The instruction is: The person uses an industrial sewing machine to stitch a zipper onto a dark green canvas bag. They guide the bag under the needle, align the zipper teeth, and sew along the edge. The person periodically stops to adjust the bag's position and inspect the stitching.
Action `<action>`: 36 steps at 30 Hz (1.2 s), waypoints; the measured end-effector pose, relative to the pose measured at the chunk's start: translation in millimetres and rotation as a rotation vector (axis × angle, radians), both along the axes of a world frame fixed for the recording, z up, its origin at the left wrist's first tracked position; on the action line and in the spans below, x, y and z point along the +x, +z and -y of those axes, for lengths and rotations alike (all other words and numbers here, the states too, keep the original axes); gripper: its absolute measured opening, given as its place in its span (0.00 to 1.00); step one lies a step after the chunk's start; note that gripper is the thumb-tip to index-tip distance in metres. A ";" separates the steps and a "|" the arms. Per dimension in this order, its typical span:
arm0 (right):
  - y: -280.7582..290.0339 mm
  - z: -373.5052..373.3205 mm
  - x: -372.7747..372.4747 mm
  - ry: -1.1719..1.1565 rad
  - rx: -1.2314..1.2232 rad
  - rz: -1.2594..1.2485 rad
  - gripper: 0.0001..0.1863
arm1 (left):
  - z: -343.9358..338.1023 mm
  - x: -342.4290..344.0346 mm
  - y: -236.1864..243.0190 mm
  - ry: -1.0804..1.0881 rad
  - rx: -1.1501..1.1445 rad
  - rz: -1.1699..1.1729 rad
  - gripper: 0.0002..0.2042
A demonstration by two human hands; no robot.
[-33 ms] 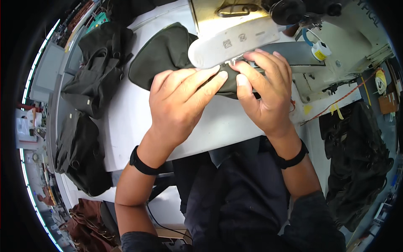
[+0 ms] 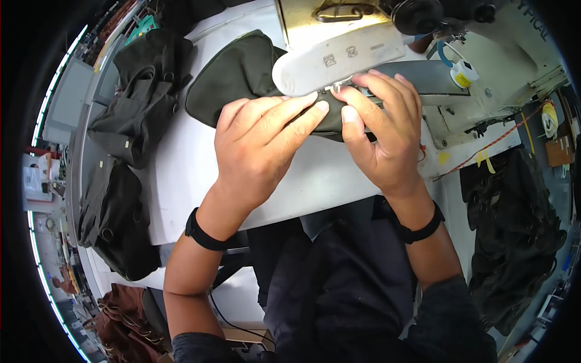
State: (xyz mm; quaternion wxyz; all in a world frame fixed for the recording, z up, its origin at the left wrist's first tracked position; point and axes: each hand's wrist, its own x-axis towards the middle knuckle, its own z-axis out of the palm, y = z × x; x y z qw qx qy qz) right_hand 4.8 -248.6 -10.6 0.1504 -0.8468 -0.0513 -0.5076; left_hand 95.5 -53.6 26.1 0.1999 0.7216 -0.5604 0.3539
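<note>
A dark green fabric piece (image 2: 233,81), perhaps part of a bag, lies under the white head of a sewing machine (image 2: 339,60). My left hand (image 2: 260,145) grips its near edge, thumb and forefinger close together on the cloth left of the metal presser foot (image 2: 340,86). On the other side of the foot, my right hand (image 2: 387,130) has its fingers bent over the same edge, with the thumb below the forefinger. The right forefinger's tip is right beside the foot. My hands partly cover the cloth, and the needle cannot be made out.
Dark green bags (image 2: 145,91) are piled along the left of the white table (image 2: 181,199). More dark bags (image 2: 514,236) hang at the right. Reddish-brown bags (image 2: 130,320) sit low at the left. A small white bottle (image 2: 463,74) stands on the machine bed; an orange cord (image 2: 478,151) runs nearby.
</note>
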 end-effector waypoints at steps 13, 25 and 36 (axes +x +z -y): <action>3.0 -0.4 2.8 0.014 0.037 0.042 0.12 | -0.7 -5.0 3.9 0.037 0.048 -0.039 0.19; 9.3 -2.8 -0.9 -0.004 0.085 -0.011 0.13 | 0.2 -4.2 10.1 0.021 0.062 -0.090 0.21; 17.8 -5.5 -1.4 -0.017 0.099 -0.039 0.11 | -0.6 -5.2 13.8 0.024 0.071 -0.095 0.20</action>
